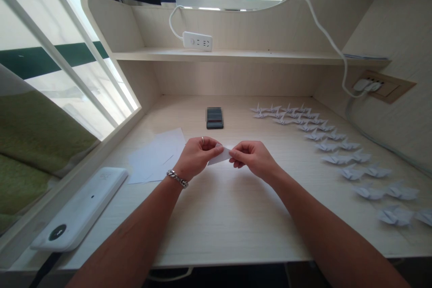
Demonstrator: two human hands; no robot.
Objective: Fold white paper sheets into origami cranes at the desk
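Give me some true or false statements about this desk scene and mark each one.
1. The left hand and right hand pinch a small white paper between them. True.
2. The chain bracelet is on the right wrist. False: it is on the left wrist.
3. Folded paper cranes stand in rows on the desk, right of the hands. True.
4. The power strip lies on the desk. False: it sits on the shelf above.
5. Loose white sheets lie left of the hands. True.

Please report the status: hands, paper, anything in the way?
Left hand, right hand: pinching small folded white paper between them. Loose paper sheets beside left hand. Paper cranes in rows to the right.
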